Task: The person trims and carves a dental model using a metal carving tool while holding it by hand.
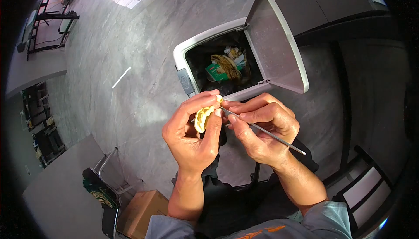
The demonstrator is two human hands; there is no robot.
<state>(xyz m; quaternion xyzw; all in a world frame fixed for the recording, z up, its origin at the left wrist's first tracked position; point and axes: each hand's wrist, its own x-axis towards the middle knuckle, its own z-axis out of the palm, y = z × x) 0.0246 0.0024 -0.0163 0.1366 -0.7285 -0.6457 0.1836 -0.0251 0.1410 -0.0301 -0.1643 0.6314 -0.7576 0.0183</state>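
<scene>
Two hands meet closely, the left hand [190, 130] pinching a curved yellow piece [201, 119], the right hand [270, 123] gripping a thin grey rod [279, 139] with its tip at the piece's far end. Pressing too hard could split the piece or jab the left fingertips; a loosened pinch could drop it towards the open bin [210, 37] beyond the hands.

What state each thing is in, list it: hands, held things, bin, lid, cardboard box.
yellow piece: held, its edge uneven
thin rod: held slanting, tip by the yellow piece
left hand: closed on the yellow piece
right hand: closed on the thin rod
bin: open, with things inside
lid: raised
cardboard box: partly hidden, cannot tell if sealed
</scene>
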